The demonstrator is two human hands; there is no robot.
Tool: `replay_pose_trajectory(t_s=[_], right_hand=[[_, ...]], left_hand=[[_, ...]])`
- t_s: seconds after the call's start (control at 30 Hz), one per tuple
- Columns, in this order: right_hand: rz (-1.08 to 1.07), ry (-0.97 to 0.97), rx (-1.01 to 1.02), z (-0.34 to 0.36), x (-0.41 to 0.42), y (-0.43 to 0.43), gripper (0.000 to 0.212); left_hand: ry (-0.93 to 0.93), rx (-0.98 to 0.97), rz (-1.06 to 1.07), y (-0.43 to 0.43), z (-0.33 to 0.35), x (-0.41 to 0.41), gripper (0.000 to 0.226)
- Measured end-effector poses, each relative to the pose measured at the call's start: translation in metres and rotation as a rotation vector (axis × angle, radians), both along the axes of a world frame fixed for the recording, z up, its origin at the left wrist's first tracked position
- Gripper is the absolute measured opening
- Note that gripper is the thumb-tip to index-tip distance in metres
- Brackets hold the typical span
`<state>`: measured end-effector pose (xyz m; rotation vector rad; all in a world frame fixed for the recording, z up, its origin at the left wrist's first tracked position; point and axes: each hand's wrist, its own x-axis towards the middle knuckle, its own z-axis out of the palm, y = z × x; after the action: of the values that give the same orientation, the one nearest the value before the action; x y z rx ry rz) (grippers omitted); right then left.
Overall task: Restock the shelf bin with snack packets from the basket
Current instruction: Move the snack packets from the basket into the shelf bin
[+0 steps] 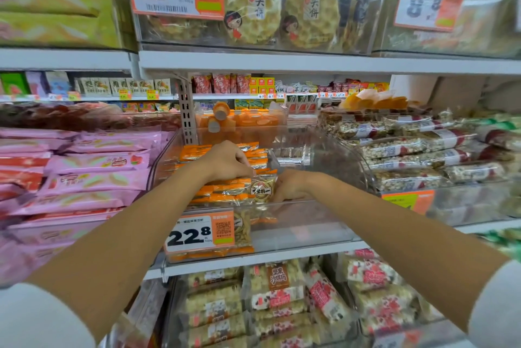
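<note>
Inside the clear shelf bin (324, 225), on its left side, the orange snack packets (222, 195) lie stacked, and the left hand (225, 163) curls its fingers over their top edges. Beside them the right hand (291, 185) meets the front packet's right edge, its fingers tucked behind the wrapper, so its grip cannot be told. A price tag (197, 232) hides the stack's lower front.
</note>
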<state>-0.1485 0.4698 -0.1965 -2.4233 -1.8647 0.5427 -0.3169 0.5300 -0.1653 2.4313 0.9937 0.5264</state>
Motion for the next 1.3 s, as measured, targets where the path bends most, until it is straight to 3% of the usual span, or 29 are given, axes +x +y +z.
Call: replay_pose_trajectory(t_s=[0.1,0.17,0.3,0.47,0.63,0.93,1.07,1.3], right_hand=[[-0.024,0.071,0.064,0.012,0.002,-0.017,0.06],[-0.083,0.164,0.266,0.02,0.006,-0.031,0.054],[-0.149,0.321,0.774,0.034,0.008,-0.067,0.029],[-0.138,0.344,1.02,0.025,0.013,-0.129,0.008],[-0.274,0.363,0.967,-0.009,0.036,-0.191,0.01],[-0.487,0.47,0.705,-0.132,0.075,-0.316,0.017],[-0.63,0.557,0.607,-0.195,0.089,-0.355,0.024],[-0.799,0.594,0.422,-0.302,0.096,-0.398,0.006]], left_hand=[[-0.006,0.022,0.091,-0.003,0.001,0.002,0.034],[-0.048,0.085,0.167,-0.007,0.002,0.005,0.039],[-0.218,0.192,0.169,-0.046,0.007,0.023,0.021],[-0.367,0.167,-0.012,-0.121,0.015,0.062,0.014],[-0.344,0.061,-0.07,-0.173,-0.013,0.097,0.013],[-0.097,-0.277,-0.229,-0.269,-0.133,0.146,0.016],[0.042,-0.522,-0.261,-0.303,-0.184,0.16,0.015],[0.202,-0.738,-0.203,-0.335,-0.284,0.173,0.021]])
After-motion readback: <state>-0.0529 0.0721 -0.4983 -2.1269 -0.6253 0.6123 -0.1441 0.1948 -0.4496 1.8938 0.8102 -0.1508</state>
